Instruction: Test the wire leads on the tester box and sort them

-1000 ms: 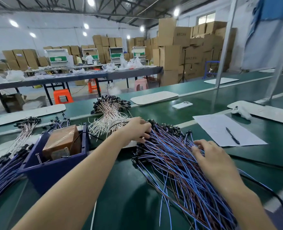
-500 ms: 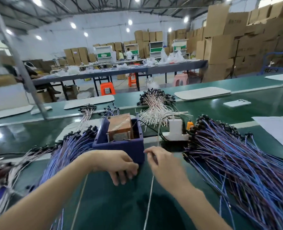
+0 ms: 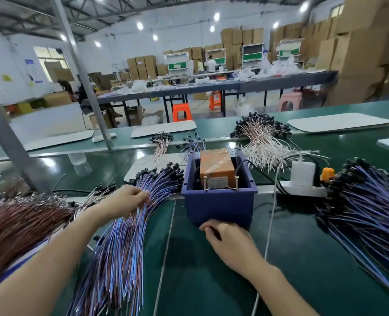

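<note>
leads in blue and purple lie in a fanned left pile (image 3: 120, 247) just beside the tester box (image 3: 218, 206). their black plug ends point away to the far side and their long tails run back toward the person. the left hand (image 3: 129, 201) sits on the upper part of that pile, fingers curled down among the wires and pinching a few; how many is too tangled to tell. the right hand (image 3: 228, 239) rests on the green table (image 3: 211, 281) at the foot of the box's front wall, knuckles up and fingers curled under. whether it holds a lead is hidden. the two metal posts (image 3: 204, 182) on the orange block stand inside the box, just beyond the right hand and to the right of the left. a second heap, the right pile (image 3: 371, 206), lies well apart past the power strip (image 3: 303, 188), with its plug ends toward the box. judging by the layout, the left pile is the sorted side. if so, the next lead would come from the right pile, which the right hand is nearer to, and would need swinging leftward onto the posts.
</note>
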Tool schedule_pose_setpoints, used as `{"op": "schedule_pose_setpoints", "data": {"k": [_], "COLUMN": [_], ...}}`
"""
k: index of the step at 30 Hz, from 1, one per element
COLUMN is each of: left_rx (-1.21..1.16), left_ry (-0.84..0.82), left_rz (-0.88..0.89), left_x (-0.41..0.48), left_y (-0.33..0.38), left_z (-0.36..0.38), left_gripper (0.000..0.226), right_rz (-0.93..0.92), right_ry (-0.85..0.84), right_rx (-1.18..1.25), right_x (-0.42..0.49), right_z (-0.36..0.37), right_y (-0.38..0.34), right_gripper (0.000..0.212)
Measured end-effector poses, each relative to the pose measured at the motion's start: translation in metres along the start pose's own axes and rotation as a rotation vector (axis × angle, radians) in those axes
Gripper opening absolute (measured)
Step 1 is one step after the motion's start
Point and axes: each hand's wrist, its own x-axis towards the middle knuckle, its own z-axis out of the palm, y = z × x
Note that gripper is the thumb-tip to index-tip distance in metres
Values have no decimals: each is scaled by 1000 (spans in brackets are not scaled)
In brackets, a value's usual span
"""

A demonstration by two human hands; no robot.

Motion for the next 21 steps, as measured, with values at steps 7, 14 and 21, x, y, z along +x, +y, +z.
{"op": "schedule_pose_setpoints", "data": {"k": [7, 14, 21], "left_rx": [230, 508, 319], "left_ry": [327, 380, 483], "left_rz": [104, -58, -164], "left_x": [42, 75, 89], "left_y": [0, 13, 11], "left_z": [20, 40, 45], "left_gripper": [24, 29, 25], "right_rz": [65, 106, 100], "right_ry": [44, 98, 91], "right_rx": [380, 570, 615], "right_x": [6, 11, 14], "right_z": [1, 1, 2], "right_y": [10, 23, 26], "right_gripper": [24, 27, 30]}}
